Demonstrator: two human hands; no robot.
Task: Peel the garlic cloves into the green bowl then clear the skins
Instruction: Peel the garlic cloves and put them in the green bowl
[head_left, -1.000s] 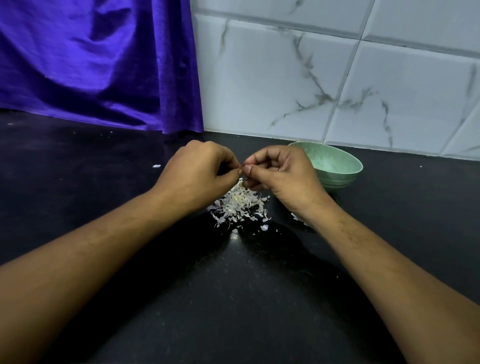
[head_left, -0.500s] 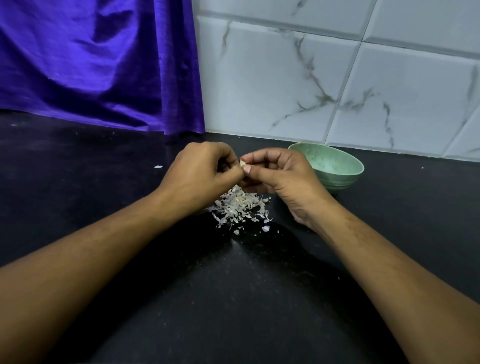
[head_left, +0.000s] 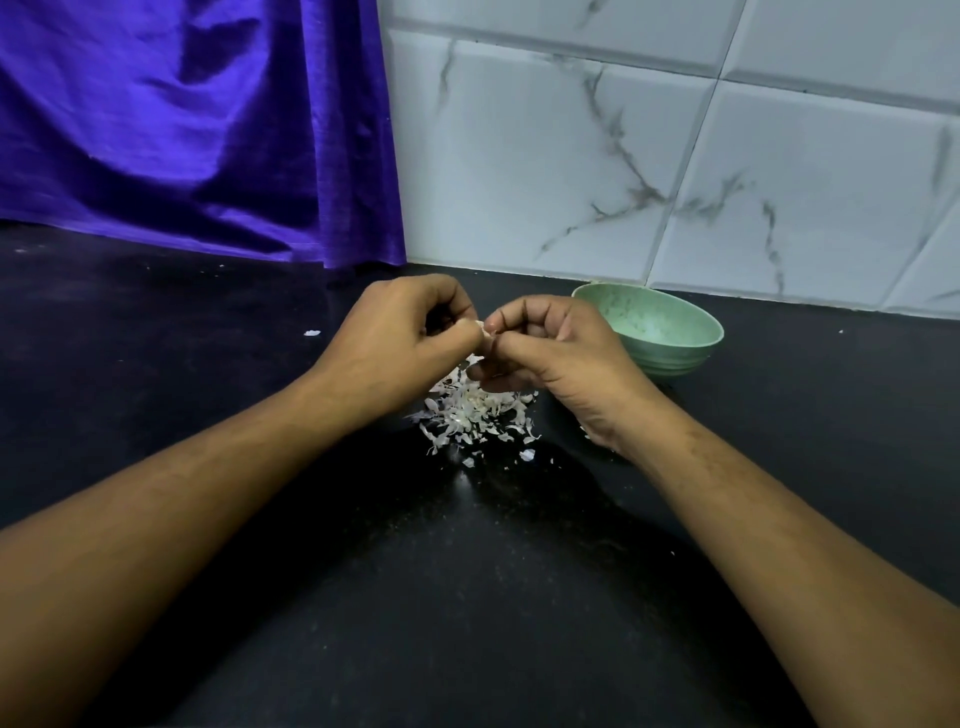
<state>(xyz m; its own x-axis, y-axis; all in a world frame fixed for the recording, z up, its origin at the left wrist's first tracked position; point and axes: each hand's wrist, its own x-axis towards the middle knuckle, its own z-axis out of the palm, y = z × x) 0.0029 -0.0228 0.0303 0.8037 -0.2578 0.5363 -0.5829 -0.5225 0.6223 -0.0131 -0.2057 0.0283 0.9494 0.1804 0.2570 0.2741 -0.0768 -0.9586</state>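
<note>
My left hand (head_left: 400, 343) and my right hand (head_left: 550, 358) meet above the black counter, fingers curled, pinching a small pale garlic clove (head_left: 482, 331) between their fingertips. Most of the clove is hidden by the fingers. Directly below the hands lies a heap of white papery garlic skins (head_left: 475, 415). The green bowl (head_left: 670, 338) stands upright just right of my right hand, near the wall; its contents are hard to make out.
A white marble-patterned tiled wall (head_left: 675, 156) backs the black counter (head_left: 467, 597). Purple cloth (head_left: 182, 119) hangs at the back left. A stray skin flake (head_left: 310, 333) lies left of my left hand, and a speck (head_left: 840, 331) sits far right.
Both hands stayed together over the skin heap, fingers shifting slightly on the clove. A bit more of the pale clove shows between the fingertips now.
</note>
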